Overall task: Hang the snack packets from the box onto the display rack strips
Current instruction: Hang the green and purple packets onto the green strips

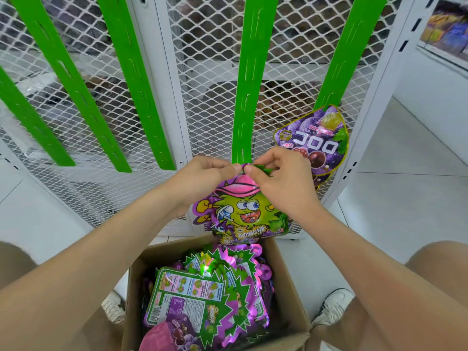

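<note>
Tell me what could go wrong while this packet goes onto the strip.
The left hand and right hand both pinch the top of the monster packet at the lowest end of the green strip. Its hole may miss the tab or tear. The right hand sits near the hung grape packet and might knock it loose.

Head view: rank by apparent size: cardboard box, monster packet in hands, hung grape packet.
1. cardboard box
2. monster packet and grape packet: look alike; the grape one hangs farther back, so unranked.
</note>
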A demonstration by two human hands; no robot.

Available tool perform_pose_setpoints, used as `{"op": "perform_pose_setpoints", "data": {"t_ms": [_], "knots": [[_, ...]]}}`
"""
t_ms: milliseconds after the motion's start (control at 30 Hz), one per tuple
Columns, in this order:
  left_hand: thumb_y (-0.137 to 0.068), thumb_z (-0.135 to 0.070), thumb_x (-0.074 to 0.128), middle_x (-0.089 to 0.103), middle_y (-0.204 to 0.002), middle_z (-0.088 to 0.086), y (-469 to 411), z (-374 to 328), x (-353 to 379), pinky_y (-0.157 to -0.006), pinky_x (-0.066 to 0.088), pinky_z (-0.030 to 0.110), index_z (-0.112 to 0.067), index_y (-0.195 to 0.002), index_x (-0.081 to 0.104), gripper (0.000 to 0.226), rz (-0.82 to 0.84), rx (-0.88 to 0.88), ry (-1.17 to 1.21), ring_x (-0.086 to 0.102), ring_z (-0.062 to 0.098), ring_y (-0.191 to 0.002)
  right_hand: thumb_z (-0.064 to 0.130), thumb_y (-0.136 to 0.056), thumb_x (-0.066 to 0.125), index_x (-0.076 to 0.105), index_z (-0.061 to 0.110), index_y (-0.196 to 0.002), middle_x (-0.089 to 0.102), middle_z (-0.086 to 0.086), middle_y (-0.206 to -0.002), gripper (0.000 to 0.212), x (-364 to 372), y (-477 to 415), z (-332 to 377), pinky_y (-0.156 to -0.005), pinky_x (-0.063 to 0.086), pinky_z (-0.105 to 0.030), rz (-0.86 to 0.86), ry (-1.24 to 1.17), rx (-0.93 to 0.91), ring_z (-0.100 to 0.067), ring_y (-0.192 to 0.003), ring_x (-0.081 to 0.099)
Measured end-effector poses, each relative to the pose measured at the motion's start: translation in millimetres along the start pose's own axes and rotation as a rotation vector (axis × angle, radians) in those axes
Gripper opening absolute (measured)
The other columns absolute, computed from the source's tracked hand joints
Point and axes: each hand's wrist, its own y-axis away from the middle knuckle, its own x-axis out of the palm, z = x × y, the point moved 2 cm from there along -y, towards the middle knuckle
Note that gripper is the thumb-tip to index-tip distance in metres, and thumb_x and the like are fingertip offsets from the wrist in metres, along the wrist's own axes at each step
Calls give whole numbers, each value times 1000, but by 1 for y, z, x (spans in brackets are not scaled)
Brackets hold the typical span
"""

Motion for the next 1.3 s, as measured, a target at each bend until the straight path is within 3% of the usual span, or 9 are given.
{"op": "perform_pose_setpoints", "data": {"t_ms": [133, 267, 367, 533, 633, 800, 967, 1100, 1300], "knots": [[-98, -49, 69, 81, -103, 4, 0, -1, -1, -106, 55, 45, -27, -98, 84, 27, -31, 8, -22, 74, 18, -103, 42, -80, 87, 70, 29, -79, 66, 14, -71, 21, 2, 4, -3, -70, 50, -28, 37, 31, 31, -3, -70, 62], [-95, -47, 72, 79, -109, -5, -2, -2, -6, -80, 49, 19, -26, -97, 82, 24, -96, -33, -16, 74, 17, -90, 40, -80, 87, 72, 28, -80, 69, 13, -74, 20, 3, 9, -2, -77, 56, -39, 76, 11, 41, -7, -74, 65], [-96, -43, 73, 80, -92, -4, -2, -1, -4, -85, 53, 29, -23, -95, 84, 23, -74, -9, -19, 65, 8, -81, 31, -82, 86, 71, 26, -83, 69, 12, -75, 15, -1, 14, 6, -70, 58, -39, 48, -64, -15, -10, -73, 66], [-96, -36, 75, 80, -101, -9, -1, -7, -2, -81, 43, 25, -21, -94, 85, 18, -90, -67, 30, 61, 7, -81, 13, -83, 76, 74, 22, -91, 73, 12, -80, 12, -4, 14, 7, -75, 62, -34, 1, -128, -30, -6, -77, 71], [-96, -34, 73, 82, -98, -3, 0, -10, -1, -82, 49, 27, -20, -97, 85, 18, -87, -95, 75, 71, 12, -81, 17, -86, 77, 74, 20, -95, 73, 15, -81, 11, -4, 13, 11, -74, 61, -30, -70, -110, -46, -2, -73, 72], [-95, -40, 75, 82, -105, 8, 1, -6, 1, -111, 51, 46, -14, -105, 83, 29, -56, -91, 128, 73, 20, -83, 22, -87, 77, 74, 21, -97, 73, 14, -80, 11, -2, 12, 13, -73, 58, -36, -99, -28, -82, -5, -68, 68], [-86, -56, 77, 79, -118, -3, 1, -4, 1, -116, 46, 48, -24, -108, 83, 40, -42, -77, 106, 69, 23, -118, 24, -87, 79, 73, 20, -101, 74, 14, -90, 16, 5, 12, 9, -84, 58, -39, -87, -12, -65, -3, -80, 69], [-98, -42, 73, 82, -101, -2, 5, -7, 3, -106, 53, 38, -23, -99, 85, 23, -50, -9, 22, 75, 17, -107, 28, -87, 79, 72, 22, -101, 73, 16, -91, 17, 8, 14, 6, -83, 59, -38, -130, -26, -32, -2, -84, 68], [-98, -34, 73, 82, -99, 9, 7, -8, 4, -110, 53, 49, -16, -97, 84, 21, -22, -24, 37, 74, 31, -109, 28, -87, 78, 69, 22, -98, 70, 17, -87, 16, 10, 16, 4, -80, 58, -43, -120, -39, -2, -2, -80, 67]]}}
